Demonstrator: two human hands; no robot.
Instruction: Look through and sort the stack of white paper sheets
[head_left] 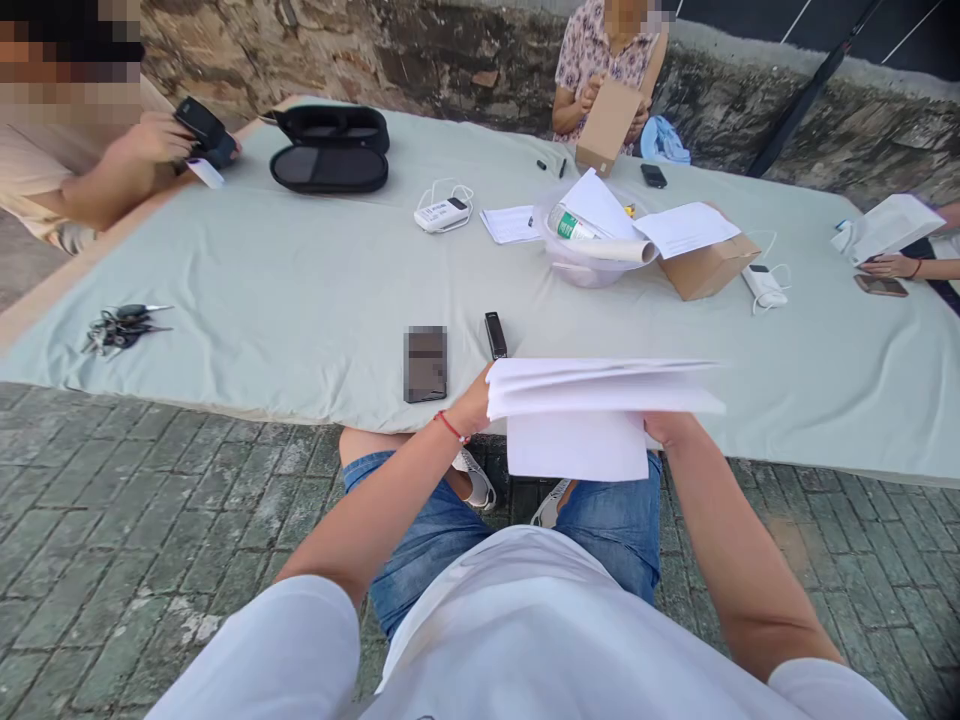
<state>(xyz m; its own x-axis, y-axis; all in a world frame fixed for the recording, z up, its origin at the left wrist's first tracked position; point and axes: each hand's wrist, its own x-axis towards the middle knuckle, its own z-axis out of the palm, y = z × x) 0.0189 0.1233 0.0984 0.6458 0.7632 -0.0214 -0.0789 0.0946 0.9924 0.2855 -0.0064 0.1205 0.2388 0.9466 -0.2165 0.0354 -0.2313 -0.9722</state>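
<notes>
Paper sheets (577, 447) are overlapping unevenly between the left hand (474, 405) and right hand (671, 428), which are gripping their sides. Even, light pressure would be keeping them aligned.

Stapler (495, 335) beyond papers (577, 447); bottle (573, 226) in bowl (585, 272); keys (124, 328) far left.

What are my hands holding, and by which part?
White paper sheets: your left hand at their left edge, right hand at their right side; exact grip hidden.
</notes>
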